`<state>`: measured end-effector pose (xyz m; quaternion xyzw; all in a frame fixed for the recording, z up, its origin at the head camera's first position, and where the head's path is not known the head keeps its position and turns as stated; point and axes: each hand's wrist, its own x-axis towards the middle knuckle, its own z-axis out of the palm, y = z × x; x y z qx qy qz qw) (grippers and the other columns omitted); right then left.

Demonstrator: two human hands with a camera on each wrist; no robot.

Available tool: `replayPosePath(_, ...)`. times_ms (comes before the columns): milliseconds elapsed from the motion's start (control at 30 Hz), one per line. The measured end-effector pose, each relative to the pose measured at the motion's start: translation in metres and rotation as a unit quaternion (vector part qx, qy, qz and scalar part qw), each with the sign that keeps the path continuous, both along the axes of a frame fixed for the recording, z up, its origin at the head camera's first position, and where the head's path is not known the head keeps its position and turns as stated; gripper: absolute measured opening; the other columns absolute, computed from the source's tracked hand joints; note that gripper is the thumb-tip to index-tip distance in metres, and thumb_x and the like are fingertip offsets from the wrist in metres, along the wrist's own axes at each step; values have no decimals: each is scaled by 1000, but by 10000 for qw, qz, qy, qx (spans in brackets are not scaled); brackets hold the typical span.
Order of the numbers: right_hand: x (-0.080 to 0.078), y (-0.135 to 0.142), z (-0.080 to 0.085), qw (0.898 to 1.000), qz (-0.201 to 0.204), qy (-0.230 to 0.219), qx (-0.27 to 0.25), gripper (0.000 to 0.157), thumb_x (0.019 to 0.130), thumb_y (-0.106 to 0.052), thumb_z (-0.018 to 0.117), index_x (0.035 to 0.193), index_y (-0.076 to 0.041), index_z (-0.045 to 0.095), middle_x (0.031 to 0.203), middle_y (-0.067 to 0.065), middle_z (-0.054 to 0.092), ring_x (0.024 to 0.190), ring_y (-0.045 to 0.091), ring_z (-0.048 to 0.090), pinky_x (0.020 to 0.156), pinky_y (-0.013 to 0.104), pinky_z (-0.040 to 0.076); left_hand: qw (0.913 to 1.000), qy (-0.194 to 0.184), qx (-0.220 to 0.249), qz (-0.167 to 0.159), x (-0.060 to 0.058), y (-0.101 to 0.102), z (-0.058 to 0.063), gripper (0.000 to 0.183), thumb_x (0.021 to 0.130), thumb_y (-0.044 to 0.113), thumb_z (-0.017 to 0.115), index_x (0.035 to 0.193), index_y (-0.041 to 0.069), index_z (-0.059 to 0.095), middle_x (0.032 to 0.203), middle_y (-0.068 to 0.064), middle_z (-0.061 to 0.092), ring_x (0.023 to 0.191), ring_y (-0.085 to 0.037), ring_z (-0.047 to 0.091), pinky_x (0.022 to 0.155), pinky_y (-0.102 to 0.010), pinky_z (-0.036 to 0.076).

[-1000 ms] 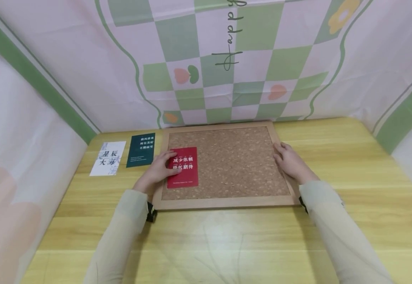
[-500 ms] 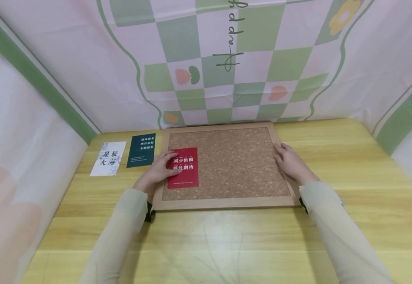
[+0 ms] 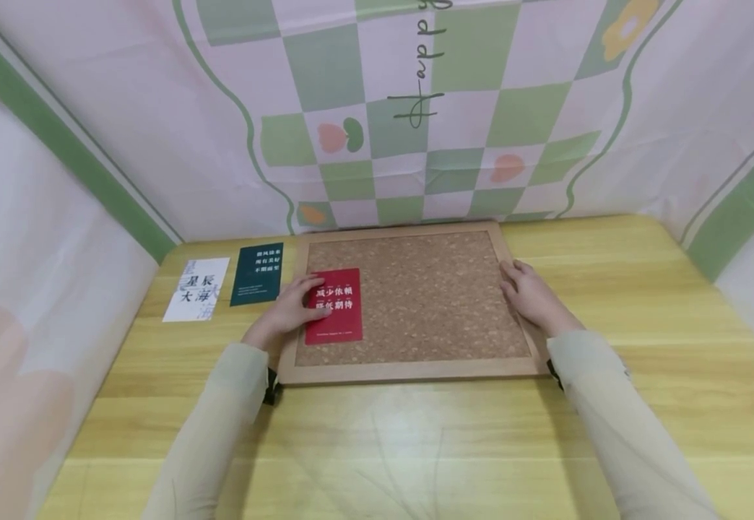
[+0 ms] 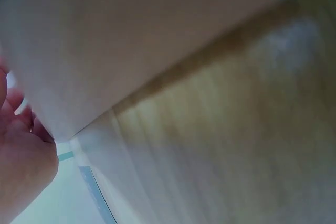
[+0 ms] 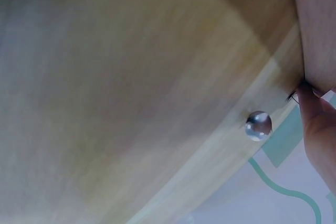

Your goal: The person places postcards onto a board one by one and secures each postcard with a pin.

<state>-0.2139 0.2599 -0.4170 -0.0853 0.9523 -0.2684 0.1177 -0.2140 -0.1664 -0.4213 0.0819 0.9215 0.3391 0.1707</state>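
A framed cork board (image 3: 435, 303) lies on the table against the back cloth. On its left part is a red card (image 3: 344, 321) with white characters. My left hand (image 3: 290, 303) reaches over the left frame, thumb and fingertips spread on the card's left part. At the right side of the board, my right hand (image 3: 529, 292) grips the frame, fingertips at its edge. The left wrist view shows curled lower fingers (image 4: 39, 129) beside the frame (image 4: 105, 40). In the right wrist view, a finger (image 5: 310, 108) meets the board's side (image 5: 320, 30); a small dark thing shows by the fingertip.
Left of the board lie a dark green card (image 3: 256, 278) and a white card (image 3: 196, 289). A small shiny ball-like thing (image 5: 259, 126) appears in the right wrist view. A checked cloth (image 3: 461, 115) hangs behind the wooden table (image 3: 409, 440).
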Motion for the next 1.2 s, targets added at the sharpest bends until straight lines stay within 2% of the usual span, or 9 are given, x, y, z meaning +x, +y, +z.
replayPosePath(700,-2,-1,1,9999,62,94,104,54,103,-16,35,147,11,19,147,43,11,134,59,17,110,66,19,9999,-50,-132,-73,0,1,6,71,90,28,66,149,13,32,159,-14,15,144,-37,15,113,-60,25)
replayPosePath(1033,1,-5,9,9985,150,234,479,53,101,-14,39,144,14,25,142,46,20,130,60,24,109,65,23,9998,-35,-154,-103,2,1,6,71,90,27,65,150,12,31,160,-13,14,145,-37,13,115,-59,22)
replayPosePath(1200,1,-5,16,9971,249,303,653,52,101,-15,41,142,14,28,140,45,24,129,59,27,109,65,24,9998,-6,-147,-106,1,1,5,71,90,28,66,149,11,31,159,-14,15,144,-37,15,113,-59,26)
